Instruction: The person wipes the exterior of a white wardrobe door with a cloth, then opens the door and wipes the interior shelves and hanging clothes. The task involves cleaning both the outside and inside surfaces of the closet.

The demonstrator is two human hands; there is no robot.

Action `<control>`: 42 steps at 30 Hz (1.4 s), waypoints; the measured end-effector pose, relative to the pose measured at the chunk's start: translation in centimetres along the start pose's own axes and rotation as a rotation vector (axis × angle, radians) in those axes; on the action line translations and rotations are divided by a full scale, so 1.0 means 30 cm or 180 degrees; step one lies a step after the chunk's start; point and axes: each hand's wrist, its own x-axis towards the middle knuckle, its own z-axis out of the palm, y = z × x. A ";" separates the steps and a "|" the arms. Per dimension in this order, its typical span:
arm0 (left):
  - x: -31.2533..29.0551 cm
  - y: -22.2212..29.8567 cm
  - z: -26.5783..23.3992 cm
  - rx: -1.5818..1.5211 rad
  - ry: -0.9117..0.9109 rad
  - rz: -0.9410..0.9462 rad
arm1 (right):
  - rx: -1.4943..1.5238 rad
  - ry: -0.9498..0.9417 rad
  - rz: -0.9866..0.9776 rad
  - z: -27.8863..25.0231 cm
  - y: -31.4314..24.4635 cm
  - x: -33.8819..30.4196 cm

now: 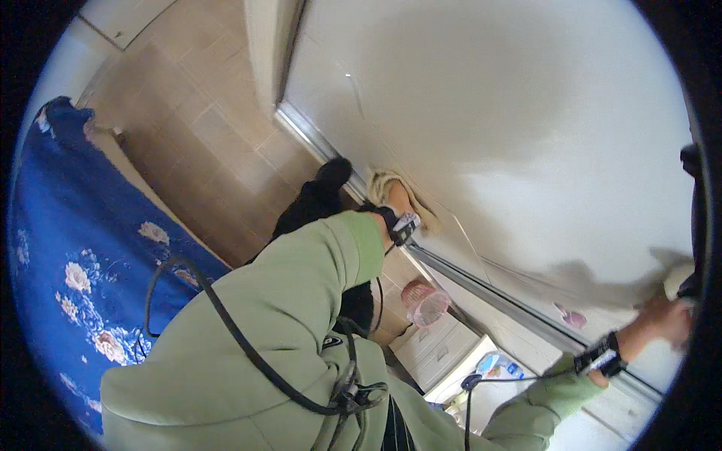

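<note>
Cloth [382, 188], pale yellow and bunched, lies pressed against a large white panel [511, 113], which looks like a wardrobe door, just above the metal rail [481, 289] that runs along the panel's lower edge. The person's left hand [398, 201] rests on top of this cloth, palm to the panel, with a dark wrist strap [397, 224] below it. The grip here appears flat and pressed onto the cloth rather than pinching it, though the fingers are mostly hidden in the folds.

The right hand [668, 317] sits well apart, far along the same panel toward the right rim of the view, also with a strap on its wrist. It touches the white surface beside a pale rounded thing at the edge; whether that grip is spread or closed cannot be told, since the picture blurs and cuts off there.

The cloth lies directly under the left hand, so that hand is by far the nearer. Its long axis runs roughly along the rail, slanting from upper left to lower right.

Green sleeves [301, 286] fill the lower part of the view, with black cables [248, 346] looped over them. A blue flowered bedspread [68, 255] lies to the left beyond a tiled floor [203, 135], and a pink cup [426, 302] stands on white drawers [436, 349] below.
</note>
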 end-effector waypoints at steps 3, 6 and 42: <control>-0.136 0.200 0.000 0.0010 -0.0802 0.0531 | 0.0066 -0.0151 0.0076 0.040 -0.143 -0.078; -0.105 0.336 -0.133 0.0315 -0.1400 0.0848 | 0.0402 -0.0446 0.0075 0.124 -0.370 -0.215; -0.642 -0.119 -0.944 0.1311 -0.2219 0.3546 | 0.3958 -0.4689 0.3405 -0.878 -1.725 -2.018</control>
